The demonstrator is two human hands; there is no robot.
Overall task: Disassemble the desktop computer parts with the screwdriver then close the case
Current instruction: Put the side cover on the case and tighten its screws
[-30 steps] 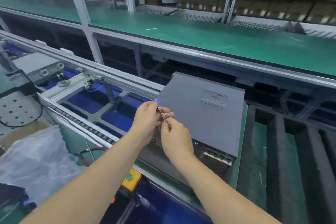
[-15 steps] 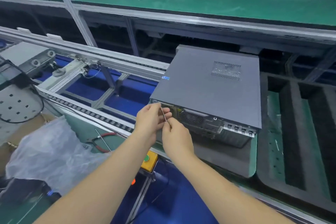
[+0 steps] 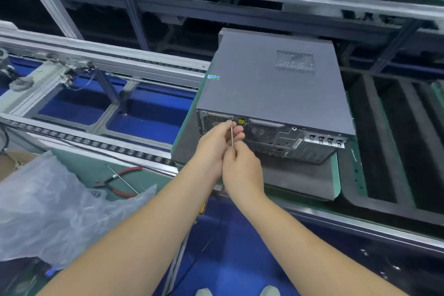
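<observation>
With the desktop computer (image 3: 271, 89) lying closed on a foam pad, both grips pinch the thin screwdriver (image 3: 231, 137) at its rear panel, so unscrewing seemingly begins; next, the tip must seat squarely in the screw (image 3: 232, 117).

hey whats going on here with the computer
A person is working at the back panel of a closed desktop computer case that lies on its side on a foam pad. Both hands hold a thin screwdriver: the left hand pinches the shaft near its tip, which points at a screw near the panel's top edge, and the right hand grips the lower end. Red-handled pliers lie on the bench to the left.
</observation>
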